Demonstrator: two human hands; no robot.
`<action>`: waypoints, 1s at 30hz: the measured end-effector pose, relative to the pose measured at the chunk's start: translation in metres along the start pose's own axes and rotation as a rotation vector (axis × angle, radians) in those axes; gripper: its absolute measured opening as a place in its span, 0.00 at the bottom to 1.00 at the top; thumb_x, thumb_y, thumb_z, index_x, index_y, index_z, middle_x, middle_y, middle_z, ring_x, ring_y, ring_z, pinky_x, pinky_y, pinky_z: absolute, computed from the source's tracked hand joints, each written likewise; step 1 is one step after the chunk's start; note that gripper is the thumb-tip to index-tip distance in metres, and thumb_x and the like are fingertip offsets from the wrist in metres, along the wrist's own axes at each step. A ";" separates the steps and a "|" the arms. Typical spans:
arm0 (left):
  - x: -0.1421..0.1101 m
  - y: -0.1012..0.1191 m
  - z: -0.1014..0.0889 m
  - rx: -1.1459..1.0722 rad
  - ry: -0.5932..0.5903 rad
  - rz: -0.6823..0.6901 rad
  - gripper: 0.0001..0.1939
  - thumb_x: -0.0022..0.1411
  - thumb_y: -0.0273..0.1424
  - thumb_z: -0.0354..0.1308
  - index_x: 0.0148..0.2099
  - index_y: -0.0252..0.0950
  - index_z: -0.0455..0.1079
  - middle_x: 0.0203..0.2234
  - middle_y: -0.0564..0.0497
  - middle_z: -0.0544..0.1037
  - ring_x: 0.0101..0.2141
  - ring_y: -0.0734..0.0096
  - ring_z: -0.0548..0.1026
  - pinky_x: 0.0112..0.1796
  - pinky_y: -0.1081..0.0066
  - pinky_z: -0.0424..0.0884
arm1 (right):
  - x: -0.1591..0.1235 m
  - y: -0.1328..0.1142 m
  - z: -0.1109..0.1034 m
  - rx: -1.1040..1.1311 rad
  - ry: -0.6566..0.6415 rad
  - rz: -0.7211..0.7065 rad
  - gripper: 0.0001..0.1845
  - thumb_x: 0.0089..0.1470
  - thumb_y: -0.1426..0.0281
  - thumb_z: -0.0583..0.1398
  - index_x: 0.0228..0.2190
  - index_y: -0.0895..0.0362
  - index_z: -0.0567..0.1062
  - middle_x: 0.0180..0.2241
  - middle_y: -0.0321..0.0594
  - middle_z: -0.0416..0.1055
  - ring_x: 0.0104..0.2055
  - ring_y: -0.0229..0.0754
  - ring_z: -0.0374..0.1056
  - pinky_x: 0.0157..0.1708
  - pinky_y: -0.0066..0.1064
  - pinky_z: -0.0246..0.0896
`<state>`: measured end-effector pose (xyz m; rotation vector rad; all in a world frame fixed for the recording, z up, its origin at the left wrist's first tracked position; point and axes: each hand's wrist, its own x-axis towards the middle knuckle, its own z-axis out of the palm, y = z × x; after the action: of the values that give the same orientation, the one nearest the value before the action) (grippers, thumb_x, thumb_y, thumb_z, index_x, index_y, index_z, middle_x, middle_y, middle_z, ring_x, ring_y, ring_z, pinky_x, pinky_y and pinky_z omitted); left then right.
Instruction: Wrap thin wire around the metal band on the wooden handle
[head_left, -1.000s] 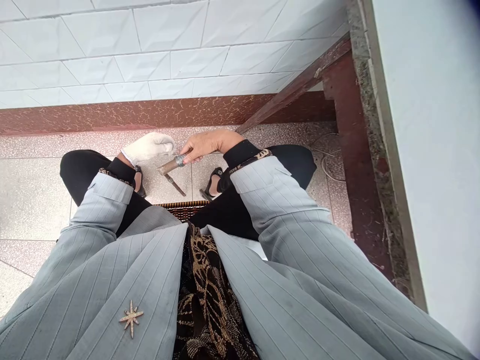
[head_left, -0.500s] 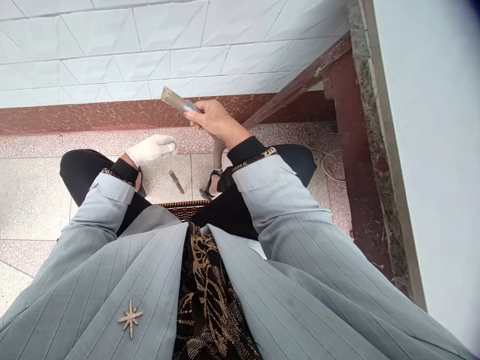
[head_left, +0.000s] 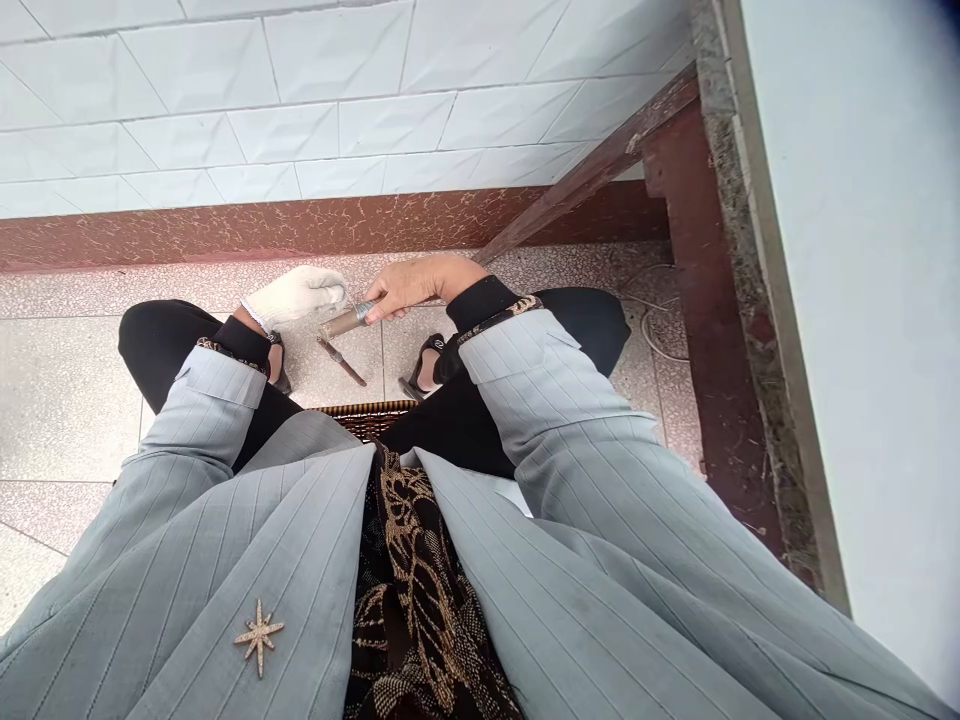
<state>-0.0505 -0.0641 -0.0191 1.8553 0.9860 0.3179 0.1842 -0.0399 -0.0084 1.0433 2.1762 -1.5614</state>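
My right hand, bare, is closed around a thick brown rod, which looks like wood, with silvery wire-like wrapping beside my fingers. Its blunt end points left and down, low over the floor. My left hand, in a white knitted glove, is closed just left of the rod, thumb against the fingers. Something small and greyish may be at its fingertips; I cannot make it out. Below both hands a short, thin brown stick slants on the tiles, its upper end close to the rod's blunt end.
Speckled floor tiles run up to a red-brown skirting and a white tiled wall. On the right stand a dark red wooden frame with a slanted brace and a loose pale cable. A woven seat edge shows between my legs.
My right hand has swung the thick rod down and slightly left, close to my left hand. The thin stick on the floor now lies at a flatter slant. My left hand has shifted slightly left.
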 end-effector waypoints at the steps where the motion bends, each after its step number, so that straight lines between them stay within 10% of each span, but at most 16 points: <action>1: 0.001 -0.001 0.000 -0.018 0.009 0.008 0.11 0.63 0.36 0.56 0.34 0.33 0.72 0.26 0.53 0.73 0.28 0.75 0.68 0.34 0.72 0.65 | -0.003 -0.002 -0.001 0.032 -0.024 -0.057 0.14 0.55 0.63 0.69 0.25 0.59 0.77 0.20 0.33 0.68 0.24 0.33 0.61 0.30 0.30 0.54; 9: 0.004 0.001 0.005 -0.200 0.020 0.036 0.11 0.69 0.34 0.53 0.37 0.34 0.72 0.20 0.56 0.65 0.21 0.80 0.60 0.25 0.75 0.58 | -0.019 0.009 -0.017 0.750 0.641 -0.404 0.24 0.56 0.47 0.65 0.33 0.56 0.77 0.28 0.36 0.69 0.25 0.33 0.60 0.27 0.28 0.57; 17: -0.001 0.010 0.008 -0.110 -0.104 0.051 0.11 0.66 0.35 0.57 0.35 0.34 0.74 0.22 0.53 0.72 0.23 0.76 0.67 0.27 0.73 0.63 | -0.002 0.019 -0.018 0.535 0.908 -0.017 0.22 0.62 0.50 0.61 0.27 0.54 0.71 0.25 0.40 0.69 0.26 0.40 0.62 0.27 0.33 0.60; 23: -0.007 0.010 -0.002 -0.227 -0.007 0.101 0.12 0.66 0.37 0.58 0.36 0.33 0.74 0.28 0.51 0.75 0.24 0.79 0.68 0.27 0.75 0.64 | 0.004 0.020 -0.017 0.102 0.778 0.189 0.20 0.59 0.52 0.65 0.30 0.57 0.74 0.24 0.39 0.68 0.27 0.40 0.65 0.31 0.34 0.60; 30: -0.009 0.009 -0.014 -0.086 0.213 0.117 0.10 0.65 0.33 0.55 0.35 0.33 0.73 0.23 0.53 0.71 0.23 0.79 0.63 0.29 0.73 0.63 | -0.001 0.009 -0.010 -0.106 0.279 0.091 0.17 0.58 0.57 0.65 0.29 0.58 0.76 0.24 0.38 0.70 0.27 0.39 0.66 0.31 0.32 0.58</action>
<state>-0.0604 -0.0638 -0.0026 1.8309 0.9918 0.6296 0.1928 -0.0294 -0.0102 1.3749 2.3219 -1.3114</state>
